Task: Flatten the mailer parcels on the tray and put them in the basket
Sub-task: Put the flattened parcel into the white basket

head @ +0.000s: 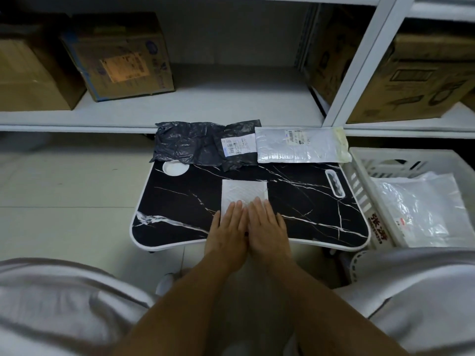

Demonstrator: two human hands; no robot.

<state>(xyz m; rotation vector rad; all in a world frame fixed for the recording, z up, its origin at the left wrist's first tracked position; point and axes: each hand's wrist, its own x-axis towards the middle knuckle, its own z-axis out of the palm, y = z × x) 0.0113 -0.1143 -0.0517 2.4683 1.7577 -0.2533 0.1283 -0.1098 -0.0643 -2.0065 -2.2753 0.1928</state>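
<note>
While both palms lay side by side, the left hand [227, 224] and right hand [267, 222] pressed flat, fingers straight and close together, on the near part of a small white mailer [244, 191] at the middle of the black marbled tray [180, 201]. A crumpled dark mailer [195, 145] and a silver mailer [300, 145] lay along the tray's far edge. The white basket [359, 191] stood just right of the tray, with clear-wrapped parcels [421, 206] inside.

Tray [180, 201] blk marble w/ white veins; mailers: white [244, 192], silver [295, 147], dk grey [190, 145].
</note>
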